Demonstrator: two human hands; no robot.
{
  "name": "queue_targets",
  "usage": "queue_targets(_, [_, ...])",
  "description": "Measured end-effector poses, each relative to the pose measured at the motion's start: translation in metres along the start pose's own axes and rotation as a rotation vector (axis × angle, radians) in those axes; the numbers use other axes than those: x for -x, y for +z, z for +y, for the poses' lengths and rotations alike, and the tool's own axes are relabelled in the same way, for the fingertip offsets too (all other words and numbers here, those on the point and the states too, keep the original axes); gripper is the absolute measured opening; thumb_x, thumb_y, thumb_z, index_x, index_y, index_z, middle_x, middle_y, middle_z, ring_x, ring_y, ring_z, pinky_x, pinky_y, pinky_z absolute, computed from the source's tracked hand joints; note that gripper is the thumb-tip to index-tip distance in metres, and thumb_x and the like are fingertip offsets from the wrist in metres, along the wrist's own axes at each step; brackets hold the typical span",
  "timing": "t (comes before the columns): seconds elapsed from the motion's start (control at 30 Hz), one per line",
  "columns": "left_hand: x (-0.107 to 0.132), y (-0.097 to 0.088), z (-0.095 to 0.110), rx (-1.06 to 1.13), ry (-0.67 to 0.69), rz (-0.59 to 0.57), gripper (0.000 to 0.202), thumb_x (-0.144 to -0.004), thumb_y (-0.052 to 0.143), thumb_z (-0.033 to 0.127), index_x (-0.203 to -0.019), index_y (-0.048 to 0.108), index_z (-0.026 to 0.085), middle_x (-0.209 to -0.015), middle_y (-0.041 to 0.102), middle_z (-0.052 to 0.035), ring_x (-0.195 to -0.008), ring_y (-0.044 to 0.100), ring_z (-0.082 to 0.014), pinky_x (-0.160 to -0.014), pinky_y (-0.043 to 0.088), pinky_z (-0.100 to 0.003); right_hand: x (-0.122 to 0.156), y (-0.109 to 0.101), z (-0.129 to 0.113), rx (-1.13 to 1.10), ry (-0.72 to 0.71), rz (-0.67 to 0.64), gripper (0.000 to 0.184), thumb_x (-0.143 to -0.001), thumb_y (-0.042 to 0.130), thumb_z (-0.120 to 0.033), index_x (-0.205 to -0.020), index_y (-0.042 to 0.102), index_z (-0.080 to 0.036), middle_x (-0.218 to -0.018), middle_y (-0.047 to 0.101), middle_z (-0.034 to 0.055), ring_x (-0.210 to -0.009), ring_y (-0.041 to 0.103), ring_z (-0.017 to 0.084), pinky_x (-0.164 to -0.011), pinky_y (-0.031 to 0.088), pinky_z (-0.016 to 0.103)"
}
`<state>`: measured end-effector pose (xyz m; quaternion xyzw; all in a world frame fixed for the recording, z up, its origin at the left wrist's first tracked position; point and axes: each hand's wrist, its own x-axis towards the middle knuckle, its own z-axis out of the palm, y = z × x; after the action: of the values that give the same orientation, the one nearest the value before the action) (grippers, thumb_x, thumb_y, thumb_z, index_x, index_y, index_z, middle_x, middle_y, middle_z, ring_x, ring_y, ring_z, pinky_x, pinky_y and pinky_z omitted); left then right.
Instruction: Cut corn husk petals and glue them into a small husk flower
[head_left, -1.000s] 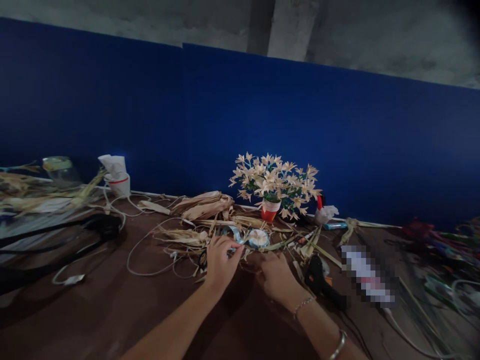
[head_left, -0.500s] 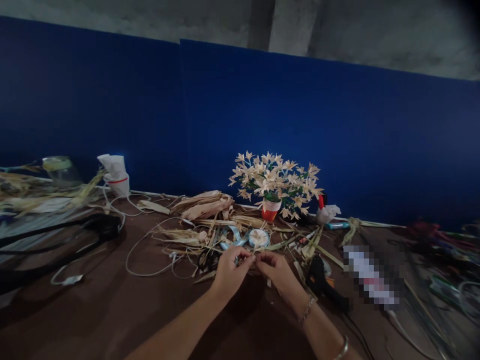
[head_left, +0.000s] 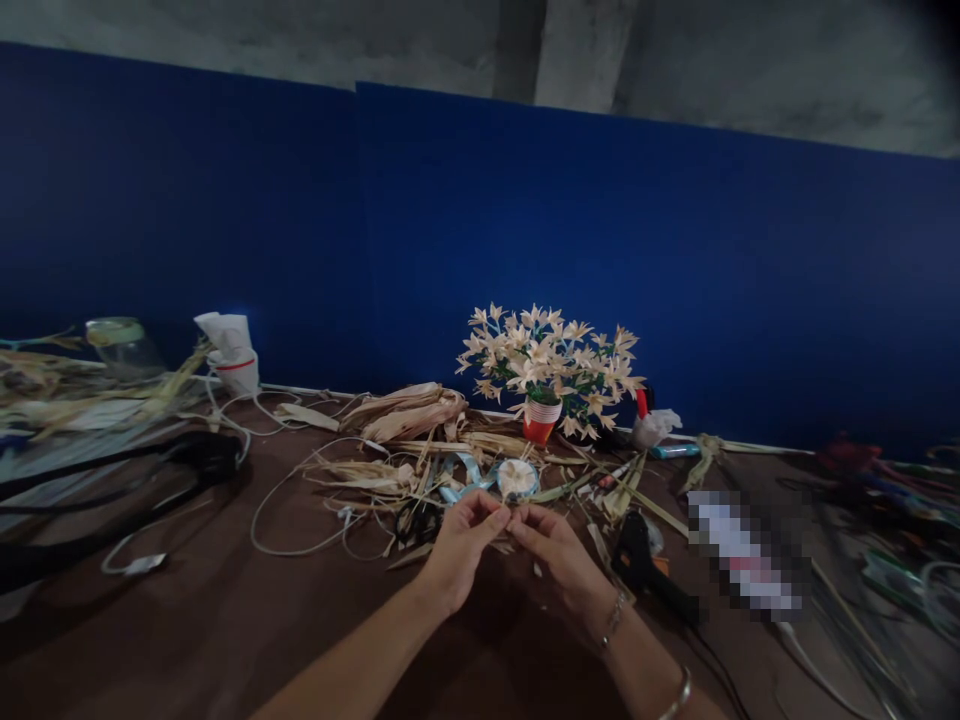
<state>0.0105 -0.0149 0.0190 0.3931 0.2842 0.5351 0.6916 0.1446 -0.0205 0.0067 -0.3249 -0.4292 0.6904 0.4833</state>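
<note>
**Two hands meet over a littered bench**

Low in the middle of the frame, the left hand [head_left: 459,548] and the right hand [head_left: 559,555] come together fingertip to fingertip just above the brown bench [head_left: 187,640]. Each has its fingers curled in, with thumb and forefinger pinched on a pale scrap [head_left: 510,517] held between them. It is too small to tell what it is. A bracelet [head_left: 616,612] sits on the right wrist.

Just right of the hands lies a black glue gun [head_left: 645,570], and just left of them lie dark scissors [head_left: 415,520]. Right behind the fingertips is a round disc [head_left: 517,478] with a blue rim, beside a light-blue ribbon [head_left: 465,470].

Farther back, dried husks [head_left: 409,410] are heaped left of centre. A red pot [head_left: 541,420] of cream paper flowers [head_left: 547,360] stands against the blue wall [head_left: 225,220]. At far left stand a white cup [head_left: 236,365] and a glass jar [head_left: 120,345].
</note>
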Motion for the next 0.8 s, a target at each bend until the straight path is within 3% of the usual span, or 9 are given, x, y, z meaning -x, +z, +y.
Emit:
queue_targets(0.2, [0.002, 0.0, 0.004, 0.147, -0.107, -0.057, 0.029, -0.059, 0.075, 0.028, -0.064, 0.049, 0.016, -0.06, 0.061, 0.0021, -0.052, 0.052, -0.0082, -0.054, 0.039, -0.02, 0.004, -0.003, -0.001, -0.041, -0.014, -0.075, 0.022, -0.067, 0.07, -0.03, -0.072, 0.054, -0.017, -0.063, 0.051, -0.0035, -0.052, 0.045, 0.006, -0.051, 0.036, 0.019])
queue_targets(0.33, [0.0, -0.003, 0.008, 0.16, -0.135, -0.059, 0.029, -0.058, 0.075, 0.03, -0.063, 0.05, 0.016, -0.056, 0.059, 0.0034, -0.051, 0.053, -0.0087, -0.054, 0.04, -0.021, 0.007, -0.006, -0.01, 0.075, -0.047, -0.098, 0.022, -0.069, 0.066, -0.034, -0.069, 0.053, -0.016, -0.066, 0.052, -0.0017, -0.058, 0.048, 0.009, -0.055, 0.039, 0.021])
queue_targets(0.4, [-0.003, -0.006, 0.009, 0.168, -0.112, 0.027, 0.029, -0.056, 0.076, 0.027, -0.062, 0.05, 0.016, -0.052, 0.054, 0.0058, -0.049, 0.05, -0.0064, -0.054, 0.039, -0.019, 0.008, -0.006, -0.015, 0.218, -0.138, -0.023, 0.019, -0.072, 0.062, -0.033, -0.069, 0.054, -0.017, -0.067, 0.053, -0.0008, -0.062, 0.049, 0.011, -0.059, 0.04, 0.022])
queue_targets(0.47, [-0.005, -0.007, 0.008, 0.159, -0.094, 0.101, 0.029, -0.054, 0.077, 0.025, -0.061, 0.051, 0.015, -0.054, 0.053, 0.0063, -0.05, 0.048, -0.005, -0.054, 0.038, -0.017, 0.008, -0.005, -0.017, 0.453, -0.318, 0.115, 0.012, -0.073, 0.06, -0.029, -0.076, 0.055, -0.018, -0.072, 0.054, 0.0001, -0.067, 0.05, 0.013, -0.064, 0.041, 0.025])
queue_targets(0.53, [-0.007, -0.008, 0.006, 0.124, -0.096, 0.115, 0.028, -0.053, 0.077, 0.026, -0.06, 0.052, 0.015, -0.054, 0.053, 0.0058, -0.05, 0.048, -0.0047, -0.053, 0.037, -0.016, 0.007, -0.002, -0.017, 0.738, -0.545, 0.205, 0.012, -0.073, 0.057, -0.024, -0.085, 0.055, -0.019, -0.08, 0.056, 0.0027, -0.075, 0.051, 0.016, -0.07, 0.042, 0.028])
queue_targets(0.6, [-0.008, -0.007, 0.002, 0.09, -0.1, 0.098, 0.029, -0.053, 0.077, 0.026, -0.059, 0.051, 0.015, -0.052, 0.052, 0.0061, -0.049, 0.046, -0.0045, -0.051, 0.036, -0.016, 0.008, 0.001, -0.015, 0.995, -0.726, 0.209, 0.013, -0.075, 0.054, -0.02, -0.088, 0.056, -0.02, -0.086, 0.057, 0.0053, -0.082, 0.051, 0.018, -0.076, 0.041, 0.032])
queue_targets(0.7, [-0.007, -0.006, -0.002, 0.039, -0.094, 0.072, 0.029, -0.054, 0.076, 0.029, -0.059, 0.051, 0.015, -0.05, 0.05, 0.0065, -0.046, 0.044, -0.005, -0.048, 0.034, -0.017, 0.008, 0.004, -0.013, 1.241, -0.818, 0.192, 0.01, -0.079, 0.049, -0.017, -0.082, 0.058, -0.021, -0.082, 0.058, 0.0048, -0.08, 0.051, 0.018, -0.075, 0.04, 0.033])
queue_targets(0.8, [-0.005, -0.005, 0.0, -0.045, -0.051, 0.094, 0.027, -0.056, 0.074, 0.033, -0.06, 0.053, 0.015, -0.052, 0.054, 0.0047, -0.048, 0.046, -0.007, -0.051, 0.036, -0.019, 0.008, 0.003, -0.012, 1.249, -0.814, 0.253, 0.011, -0.08, 0.048, -0.018, -0.076, 0.057, -0.02, -0.077, 0.058, 0.0039, -0.076, 0.052, 0.017, -0.072, 0.041, 0.032])
